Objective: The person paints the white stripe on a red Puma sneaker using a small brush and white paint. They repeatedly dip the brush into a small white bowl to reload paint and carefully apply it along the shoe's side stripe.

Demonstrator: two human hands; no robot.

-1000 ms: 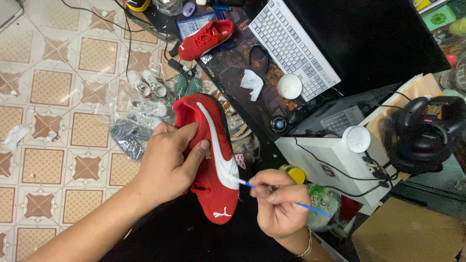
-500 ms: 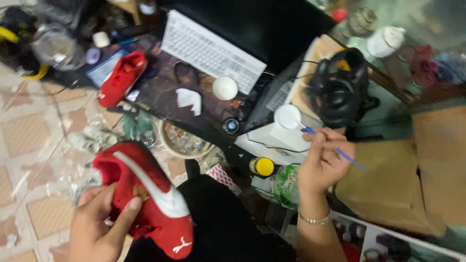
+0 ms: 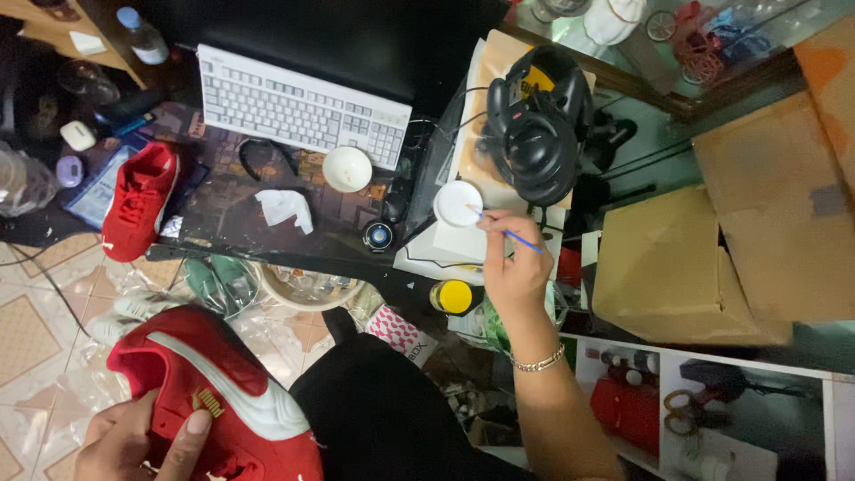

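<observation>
Brush (image 3: pixel 512 235), thin w/ blue handle, pinched in right hand (image 3: pixel 512 267), fingers closed on it; tip dips into small white dish (image 3: pixel 458 203) at desk's right edge, just beside black headphones (image 3: pixel 539 134); left hand (image 3: pixel 142 441) clamped on red shoe w/ white stripe (image 3: pixel 214 392) low at left, off the desk, over tiled floor (image 3: pixel 27 321); 2nd red shoe (image 3: pixel 140 198) near desk's left edge; white keyboard (image 3: pixel 303 105) along far edge; white bowl (image 3: pixel 347 167) in front of it.
</observation>
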